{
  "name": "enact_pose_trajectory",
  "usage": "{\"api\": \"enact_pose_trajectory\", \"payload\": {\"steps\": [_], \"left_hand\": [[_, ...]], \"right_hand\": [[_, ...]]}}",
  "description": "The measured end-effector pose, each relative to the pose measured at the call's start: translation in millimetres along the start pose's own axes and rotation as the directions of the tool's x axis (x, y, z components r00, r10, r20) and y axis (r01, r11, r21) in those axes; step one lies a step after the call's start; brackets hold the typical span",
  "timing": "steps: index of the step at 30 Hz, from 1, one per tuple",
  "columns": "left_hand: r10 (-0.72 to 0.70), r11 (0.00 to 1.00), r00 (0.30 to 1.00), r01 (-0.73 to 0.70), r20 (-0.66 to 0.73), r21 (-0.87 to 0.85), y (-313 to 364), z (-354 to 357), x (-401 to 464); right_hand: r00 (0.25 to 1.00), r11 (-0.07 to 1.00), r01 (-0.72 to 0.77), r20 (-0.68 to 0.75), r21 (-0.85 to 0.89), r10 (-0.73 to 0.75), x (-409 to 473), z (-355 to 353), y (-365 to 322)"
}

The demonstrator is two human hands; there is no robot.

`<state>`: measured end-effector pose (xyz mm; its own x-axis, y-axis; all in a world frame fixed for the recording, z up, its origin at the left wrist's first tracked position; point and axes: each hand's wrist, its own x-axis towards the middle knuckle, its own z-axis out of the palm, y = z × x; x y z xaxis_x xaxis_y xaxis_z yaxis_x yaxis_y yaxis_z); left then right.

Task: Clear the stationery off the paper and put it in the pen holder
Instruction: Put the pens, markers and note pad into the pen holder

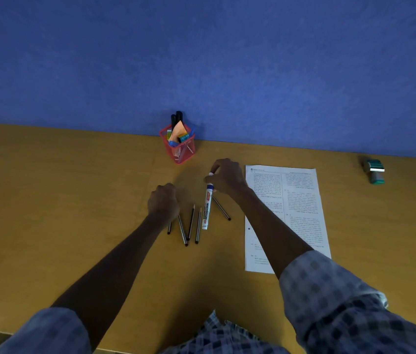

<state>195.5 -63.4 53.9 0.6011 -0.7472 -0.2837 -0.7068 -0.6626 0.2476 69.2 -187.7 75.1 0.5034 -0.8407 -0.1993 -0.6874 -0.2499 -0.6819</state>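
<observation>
A white whiteboard marker [207, 210] with a blue cap lies on the wooden desk, and my right hand [226, 178] pinches its capped far end. Several dark pencils [191, 223] lie fanned out beside it. My left hand [163, 200] is curled over the tops of the leftmost pencils; whether it grips one is hidden. One more pencil [222, 208] lies to the right of the marker. The printed paper [301, 200] lies to the right with nothing on it but my right forearm across its corner. The red mesh pen holder [180, 146] stands by the wall, filled with markers and small items.
A green and white stapler-like object [375, 171] sits at the far right by the blue wall [201, 60]. The desk [61, 187] stretches wide to the left. My checked sleeves fill the bottom of the view.
</observation>
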Motion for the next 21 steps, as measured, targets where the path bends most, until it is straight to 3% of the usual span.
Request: {"api": "enact_pose_trajectory", "payload": {"steps": [3, 5, 8, 10, 13, 18, 21], "left_hand": [[-0.016, 0.99, 0.994, 0.001, -0.105, -0.142, -5, -20, 10], [0.029, 0.968, 0.962, -0.094, -0.272, -0.232, -5, -43, 16], [0.115, 0.914, 0.821, -0.309, -0.56, -0.265, 1, -88, 26], [0.097, 0.851, 0.75, -0.403, -0.654, -0.337, 7, -115, 38], [0.082, 0.734, 0.732, -0.503, -0.676, -0.455, 19, -141, 57], [0.358, 0.82, 0.7, -0.552, -0.618, -0.15, 36, -140, 80], [0.421, 0.843, 0.708, -0.536, -0.567, -0.044, 43, -128, 89]], "right_hand": [[0.994, 0.993, 0.057, -0.099, 0.104, -0.046, 7, -13, -8], [0.979, 0.972, 0.113, -0.193, 0.208, -0.072, 12, -23, -16], [0.932, 0.917, 0.216, -0.352, 0.336, -0.09, 21, -37, -30], [0.886, 0.87, 0.29, -0.456, 0.399, -0.086, 27, -43, -42], [0.828, 0.813, 0.369, -0.556, 0.45, -0.068, 37, -48, -61], [0.807, 0.821, 0.442, -0.56, 0.36, -0.189, 51, -40, -80], [0.791, 0.867, 0.457, -0.536, 0.198, -0.295, 58, -30, -81]]}}
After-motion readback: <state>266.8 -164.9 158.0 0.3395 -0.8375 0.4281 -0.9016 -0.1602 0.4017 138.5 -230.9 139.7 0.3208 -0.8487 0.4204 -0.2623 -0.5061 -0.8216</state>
